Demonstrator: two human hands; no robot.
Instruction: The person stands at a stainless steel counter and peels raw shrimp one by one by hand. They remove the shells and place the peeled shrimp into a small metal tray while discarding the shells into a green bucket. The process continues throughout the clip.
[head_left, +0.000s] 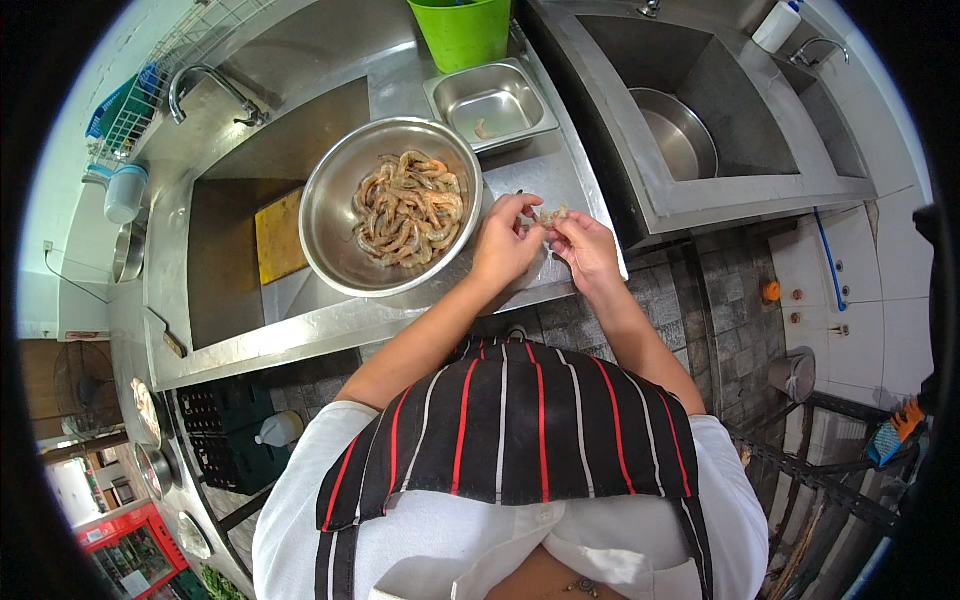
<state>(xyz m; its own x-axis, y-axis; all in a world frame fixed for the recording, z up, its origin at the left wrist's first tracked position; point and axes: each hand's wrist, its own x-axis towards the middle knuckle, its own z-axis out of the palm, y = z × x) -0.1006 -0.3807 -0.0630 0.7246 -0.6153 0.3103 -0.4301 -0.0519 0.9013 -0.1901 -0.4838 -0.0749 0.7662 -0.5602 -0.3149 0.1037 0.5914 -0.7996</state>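
Observation:
A raw shrimp (553, 216) is held between my two hands over the steel counter. My right hand (586, 251) pinches it between thumb and fingers. My left hand (504, 244) curls its fingers at the shrimp's left end, and its fingers partly hide what they grip. A small dark tip shows just above the left fingers; what it belongs to is unclear. Close by on the left, a large steel bowl (322, 247) holds a heap of unpeeled raw shrimp (411, 210). Beyond my hands, a rectangular steel pan (457, 101) contains one small shrimp piece (484, 130).
The bowl overlaps the edge of a sink (225, 247), where a yellow cutting board (281, 236) rests. Behind the pan stands a green bucket (465, 34). A knife (171, 337) lies left. To the right, another sink holds a steel pot (671, 131).

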